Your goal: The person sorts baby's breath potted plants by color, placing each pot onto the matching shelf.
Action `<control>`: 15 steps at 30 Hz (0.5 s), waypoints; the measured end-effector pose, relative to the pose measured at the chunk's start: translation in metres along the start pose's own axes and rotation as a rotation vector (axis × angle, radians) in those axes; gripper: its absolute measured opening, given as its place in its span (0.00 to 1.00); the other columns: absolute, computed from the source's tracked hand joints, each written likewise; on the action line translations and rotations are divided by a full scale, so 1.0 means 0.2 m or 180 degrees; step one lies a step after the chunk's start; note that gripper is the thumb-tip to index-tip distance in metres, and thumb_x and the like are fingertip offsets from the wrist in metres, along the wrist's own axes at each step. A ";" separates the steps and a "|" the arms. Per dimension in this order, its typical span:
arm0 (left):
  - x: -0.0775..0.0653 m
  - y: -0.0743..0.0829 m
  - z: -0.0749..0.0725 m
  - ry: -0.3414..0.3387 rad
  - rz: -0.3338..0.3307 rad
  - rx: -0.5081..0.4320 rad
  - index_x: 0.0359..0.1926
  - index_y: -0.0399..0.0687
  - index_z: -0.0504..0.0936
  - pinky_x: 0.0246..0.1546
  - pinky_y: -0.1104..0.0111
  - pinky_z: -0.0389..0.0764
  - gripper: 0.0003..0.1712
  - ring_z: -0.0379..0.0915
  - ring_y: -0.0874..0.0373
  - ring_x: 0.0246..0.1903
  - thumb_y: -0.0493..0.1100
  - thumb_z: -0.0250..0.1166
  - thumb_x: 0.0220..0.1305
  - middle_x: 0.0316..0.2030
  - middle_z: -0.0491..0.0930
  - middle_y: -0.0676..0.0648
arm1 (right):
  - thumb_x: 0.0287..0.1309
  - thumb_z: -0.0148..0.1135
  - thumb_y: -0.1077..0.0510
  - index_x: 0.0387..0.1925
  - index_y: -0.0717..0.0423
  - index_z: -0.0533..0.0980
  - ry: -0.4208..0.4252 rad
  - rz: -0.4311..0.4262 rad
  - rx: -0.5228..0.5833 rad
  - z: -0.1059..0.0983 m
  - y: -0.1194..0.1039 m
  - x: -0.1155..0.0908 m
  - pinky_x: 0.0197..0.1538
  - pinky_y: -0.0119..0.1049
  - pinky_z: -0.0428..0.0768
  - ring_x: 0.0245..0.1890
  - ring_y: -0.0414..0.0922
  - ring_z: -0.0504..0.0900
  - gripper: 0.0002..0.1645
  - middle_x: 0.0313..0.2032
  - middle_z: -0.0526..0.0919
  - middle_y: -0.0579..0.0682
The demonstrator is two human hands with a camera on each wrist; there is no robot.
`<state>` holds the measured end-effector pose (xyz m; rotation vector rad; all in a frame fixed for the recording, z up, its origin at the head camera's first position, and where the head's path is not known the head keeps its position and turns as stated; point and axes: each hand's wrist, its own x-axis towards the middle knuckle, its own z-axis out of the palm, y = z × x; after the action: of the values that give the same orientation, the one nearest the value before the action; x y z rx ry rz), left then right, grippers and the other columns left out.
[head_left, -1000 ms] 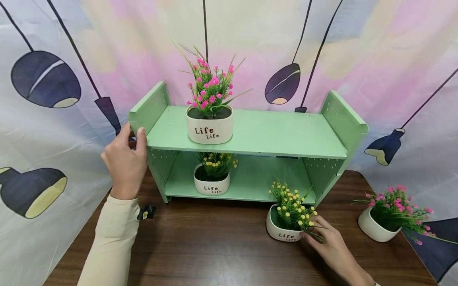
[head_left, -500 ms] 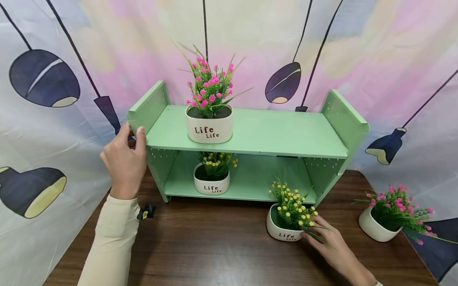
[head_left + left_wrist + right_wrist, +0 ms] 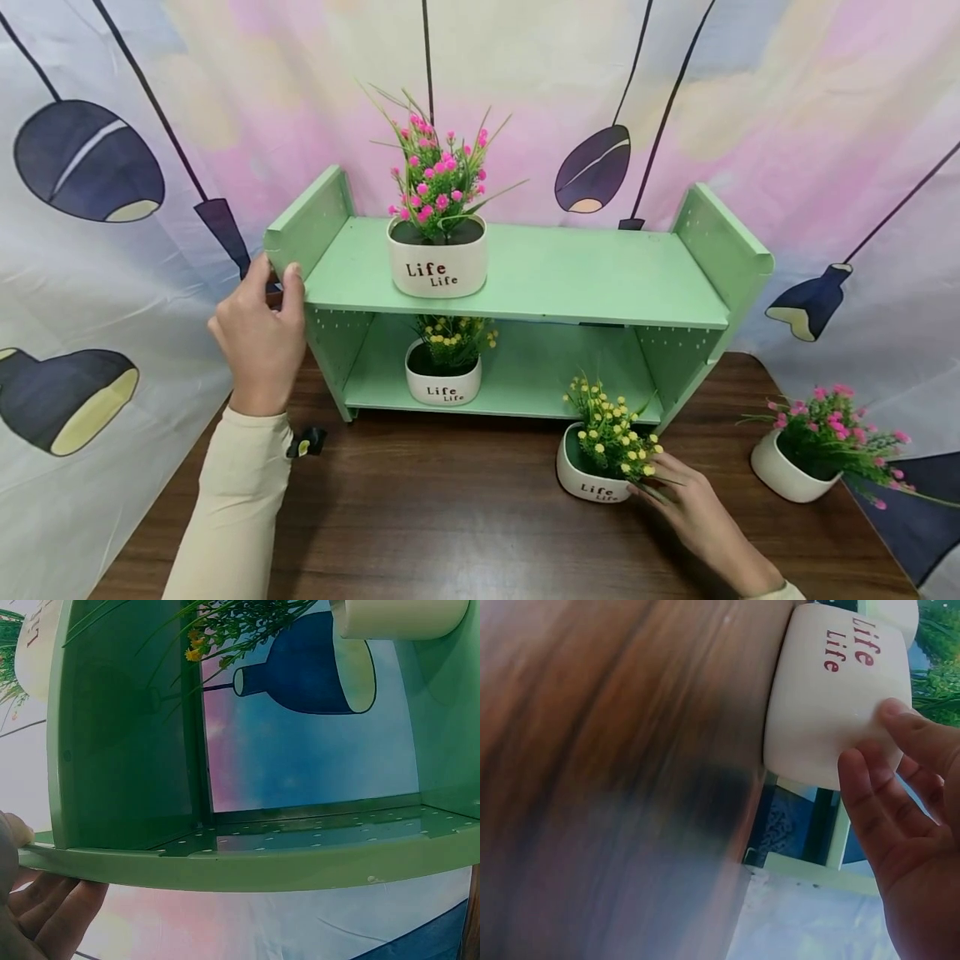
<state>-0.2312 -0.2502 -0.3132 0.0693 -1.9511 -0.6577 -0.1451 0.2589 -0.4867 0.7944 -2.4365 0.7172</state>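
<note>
Head view: left hand (image 3: pixel 258 342) grips the green two-tier shelf (image 3: pixel 600 275), likely bracing it. Right hand (image 3: pixel 697 517) pinches the yellow-flowered pot (image 3: pixel 576 479) on the surface (image 3: pixel 450 517), apparently for control.

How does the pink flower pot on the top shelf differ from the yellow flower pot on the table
The pink flower pot has pink blooms; the yellow flower pot has yellow ones. The pink flower pot stands on the green shelf, the yellow flower pot in front of it. The right grip holds the yellow flower pot; neither grip touches the pink flower pot. Both containers are whitish, lettered "Life Life".
</note>
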 end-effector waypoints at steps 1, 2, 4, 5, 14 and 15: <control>0.00 0.00 0.00 0.0006 0.0000 0.0011 0.40 0.42 0.82 0.23 0.54 0.57 0.18 0.79 0.39 0.23 0.53 0.60 0.79 0.28 0.87 0.36 | 0.37 0.81 0.75 0.38 0.53 0.87 -0.0016 0.0019 -0.0002 0.00 -0.01 0.00 0.51 0.13 0.72 0.46 0.45 0.86 0.24 0.43 0.87 0.51; -0.01 0.00 0.00 0.0013 -0.0002 0.0030 0.40 0.42 0.82 0.23 0.55 0.56 0.18 0.77 0.40 0.22 0.53 0.60 0.79 0.27 0.86 0.36 | 0.38 0.81 0.75 0.39 0.53 0.87 -0.0044 0.0026 0.0017 0.00 -0.01 0.00 0.52 0.13 0.72 0.46 0.44 0.86 0.24 0.43 0.87 0.50; -0.01 0.00 0.01 0.0028 -0.0005 0.0073 0.40 0.42 0.82 0.23 0.57 0.54 0.18 0.73 0.42 0.20 0.52 0.60 0.79 0.25 0.84 0.36 | 0.40 0.81 0.74 0.39 0.53 0.88 -0.0077 0.0041 0.0056 -0.01 -0.02 0.00 0.52 0.14 0.73 0.46 0.45 0.87 0.23 0.44 0.87 0.49; -0.01 -0.01 0.01 0.0034 -0.0007 0.0091 0.40 0.41 0.82 0.23 0.58 0.53 0.18 0.71 0.43 0.19 0.52 0.60 0.79 0.25 0.84 0.36 | 0.40 0.81 0.74 0.40 0.52 0.88 -0.0100 0.0037 0.0089 -0.01 -0.02 0.00 0.52 0.15 0.74 0.46 0.45 0.87 0.23 0.44 0.87 0.48; 0.01 0.00 0.01 -0.0009 -0.0088 0.0066 0.46 0.40 0.85 0.26 0.56 0.55 0.19 0.74 0.40 0.22 0.52 0.59 0.79 0.30 0.87 0.35 | 0.43 0.81 0.73 0.41 0.57 0.89 -0.0108 0.0046 0.0018 -0.07 -0.05 0.13 0.47 0.38 0.85 0.47 0.52 0.88 0.20 0.46 0.89 0.52; 0.01 0.00 0.02 -0.0017 -0.0088 0.0068 0.46 0.40 0.85 0.26 0.56 0.55 0.19 0.74 0.40 0.22 0.52 0.59 0.79 0.30 0.87 0.36 | 0.44 0.81 0.73 0.40 0.56 0.89 -0.0117 0.0054 0.0059 -0.08 -0.05 0.15 0.47 0.38 0.85 0.47 0.51 0.88 0.19 0.46 0.89 0.51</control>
<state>-0.2348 -0.2499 -0.3133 0.1078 -1.9655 -0.6558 -0.1557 0.2498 -0.4549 0.8016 -2.4755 0.7389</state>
